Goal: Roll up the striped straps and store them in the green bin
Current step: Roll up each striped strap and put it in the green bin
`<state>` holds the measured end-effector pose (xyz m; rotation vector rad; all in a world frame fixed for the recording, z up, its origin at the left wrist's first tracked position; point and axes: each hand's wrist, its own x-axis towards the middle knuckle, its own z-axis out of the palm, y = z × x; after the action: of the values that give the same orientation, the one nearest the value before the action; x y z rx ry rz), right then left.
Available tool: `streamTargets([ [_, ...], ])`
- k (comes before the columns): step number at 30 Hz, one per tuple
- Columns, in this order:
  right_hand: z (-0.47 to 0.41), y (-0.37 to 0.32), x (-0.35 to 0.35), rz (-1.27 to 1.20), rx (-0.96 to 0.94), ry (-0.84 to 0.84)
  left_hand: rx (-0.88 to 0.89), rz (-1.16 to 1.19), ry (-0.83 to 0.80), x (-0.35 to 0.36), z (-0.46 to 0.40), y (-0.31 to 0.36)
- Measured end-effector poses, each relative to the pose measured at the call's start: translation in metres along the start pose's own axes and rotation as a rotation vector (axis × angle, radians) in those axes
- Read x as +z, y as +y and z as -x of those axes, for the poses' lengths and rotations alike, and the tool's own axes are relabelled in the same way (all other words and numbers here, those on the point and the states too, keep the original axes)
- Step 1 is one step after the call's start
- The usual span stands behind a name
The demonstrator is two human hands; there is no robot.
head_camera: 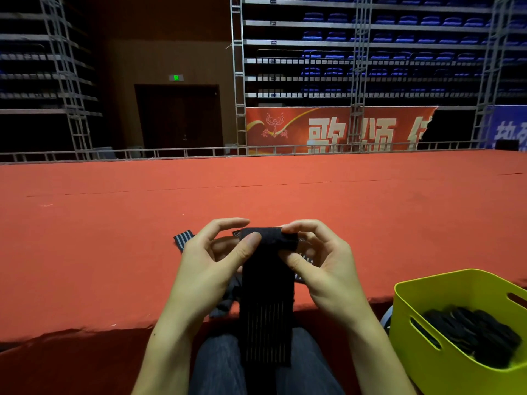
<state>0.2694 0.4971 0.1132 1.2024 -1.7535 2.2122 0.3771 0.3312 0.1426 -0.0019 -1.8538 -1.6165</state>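
Rolled straps (473,334) in green bin (410,297)

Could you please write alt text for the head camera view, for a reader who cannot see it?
Two hands, left hand and right hand, pinch the top end of a dark striped strap hanging over the person's lap. A green bin at right holds rolled straps, beside a red carpeted stage.

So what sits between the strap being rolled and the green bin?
Head view: the right hand, pinching the strap at its top with the left hand, then bare red carpet up to the green bin.
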Motion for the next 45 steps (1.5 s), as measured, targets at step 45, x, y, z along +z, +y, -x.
streamTargets([
  [45, 0.005, -0.005, 0.003, -0.029, 0.15, -0.001, 0.076, 0.062, -0.155, -0.011, 0.002, -0.011],
])
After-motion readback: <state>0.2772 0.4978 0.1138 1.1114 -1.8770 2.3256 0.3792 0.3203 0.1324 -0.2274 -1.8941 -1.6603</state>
